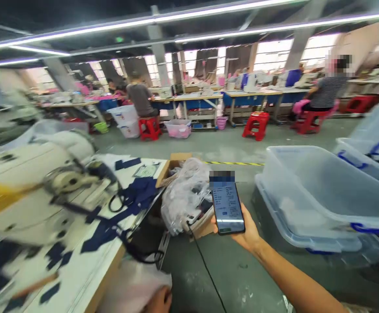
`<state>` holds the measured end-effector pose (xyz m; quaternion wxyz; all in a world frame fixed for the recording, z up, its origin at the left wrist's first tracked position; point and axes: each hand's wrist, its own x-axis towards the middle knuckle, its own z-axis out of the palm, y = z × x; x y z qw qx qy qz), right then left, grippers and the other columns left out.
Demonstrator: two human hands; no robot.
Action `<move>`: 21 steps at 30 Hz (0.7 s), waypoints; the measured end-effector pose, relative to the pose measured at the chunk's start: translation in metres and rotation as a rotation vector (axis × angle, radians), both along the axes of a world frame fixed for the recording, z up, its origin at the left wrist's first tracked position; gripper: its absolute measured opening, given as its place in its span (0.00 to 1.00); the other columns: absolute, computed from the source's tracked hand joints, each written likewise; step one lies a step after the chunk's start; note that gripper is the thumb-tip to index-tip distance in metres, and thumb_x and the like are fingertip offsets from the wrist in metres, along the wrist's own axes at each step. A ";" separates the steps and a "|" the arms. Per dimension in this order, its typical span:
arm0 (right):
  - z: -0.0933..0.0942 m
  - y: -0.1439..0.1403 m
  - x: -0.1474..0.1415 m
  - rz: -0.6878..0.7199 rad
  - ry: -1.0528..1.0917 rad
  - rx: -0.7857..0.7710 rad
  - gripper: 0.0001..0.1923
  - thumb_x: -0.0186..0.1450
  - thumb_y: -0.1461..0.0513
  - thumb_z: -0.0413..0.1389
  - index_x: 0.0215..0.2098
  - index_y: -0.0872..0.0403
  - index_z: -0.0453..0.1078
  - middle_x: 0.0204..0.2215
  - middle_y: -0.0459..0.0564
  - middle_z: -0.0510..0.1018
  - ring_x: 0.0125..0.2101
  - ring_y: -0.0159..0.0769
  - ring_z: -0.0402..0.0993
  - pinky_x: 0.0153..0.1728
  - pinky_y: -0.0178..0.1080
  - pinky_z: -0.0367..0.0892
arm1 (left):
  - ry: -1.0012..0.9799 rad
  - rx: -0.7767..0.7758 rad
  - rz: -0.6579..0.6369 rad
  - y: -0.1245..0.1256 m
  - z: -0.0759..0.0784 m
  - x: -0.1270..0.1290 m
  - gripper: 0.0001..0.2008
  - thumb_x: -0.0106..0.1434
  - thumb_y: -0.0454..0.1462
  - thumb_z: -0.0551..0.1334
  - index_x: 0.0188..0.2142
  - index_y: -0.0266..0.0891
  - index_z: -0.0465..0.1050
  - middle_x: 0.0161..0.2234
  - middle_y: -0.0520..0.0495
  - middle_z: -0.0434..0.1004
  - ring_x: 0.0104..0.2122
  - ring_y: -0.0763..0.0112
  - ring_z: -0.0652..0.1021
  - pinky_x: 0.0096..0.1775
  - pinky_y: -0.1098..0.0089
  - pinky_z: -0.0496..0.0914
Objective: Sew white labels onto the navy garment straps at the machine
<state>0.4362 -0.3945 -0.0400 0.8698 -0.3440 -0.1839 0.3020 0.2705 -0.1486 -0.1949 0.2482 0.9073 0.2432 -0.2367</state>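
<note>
Sewing workshop floor: right hand holds a phone, left hand on pale fabric at the bottom edge.

The long white worktop [88, 269] runs along the left, carrying a blurred white sewing machine [29, 191] and scattered navy blue fabric pieces [134, 191]. Large clear plastic storage tubs with blue handles [323, 195] stand on the grey floor at right. A crumpled clear plastic bag [183, 195] sits over an open brown cardboard box [173, 167] just beside the worktop's end. The right hand [246, 232] is out over the floor, its grip closed around a black smartphone with a lit screen [227, 208], held upright between box and tubs. The left hand [158, 302] is mostly out of frame, touching pale pink cloth [134, 284]; its grip cannot be told.
</note>
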 end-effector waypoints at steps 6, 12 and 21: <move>-0.018 0.063 -0.043 0.333 -0.003 -0.006 0.34 0.63 0.44 0.33 0.43 0.60 0.68 0.36 0.59 0.76 0.30 0.43 0.73 0.36 0.44 0.63 | -0.041 0.010 0.051 -0.005 -0.002 -0.021 0.10 0.59 0.31 0.53 0.39 0.37 0.69 0.39 0.45 0.74 0.43 0.66 0.72 0.43 0.72 0.62; -0.027 0.092 -0.070 0.479 0.027 -0.005 0.34 0.63 0.45 0.33 0.44 0.59 0.68 0.36 0.58 0.75 0.31 0.42 0.72 0.36 0.43 0.62 | -0.104 -0.017 0.135 -0.003 -0.005 -0.032 0.12 0.57 0.32 0.53 0.39 0.39 0.70 0.40 0.46 0.74 0.43 0.64 0.72 0.42 0.71 0.61; -0.029 0.097 -0.090 0.480 0.057 -0.041 0.32 0.63 0.44 0.34 0.44 0.58 0.67 0.36 0.58 0.76 0.31 0.42 0.72 0.37 0.44 0.62 | -0.165 -0.074 0.153 0.000 -0.010 -0.030 0.10 0.57 0.32 0.54 0.36 0.39 0.71 0.34 0.47 0.75 0.38 0.64 0.74 0.37 0.71 0.62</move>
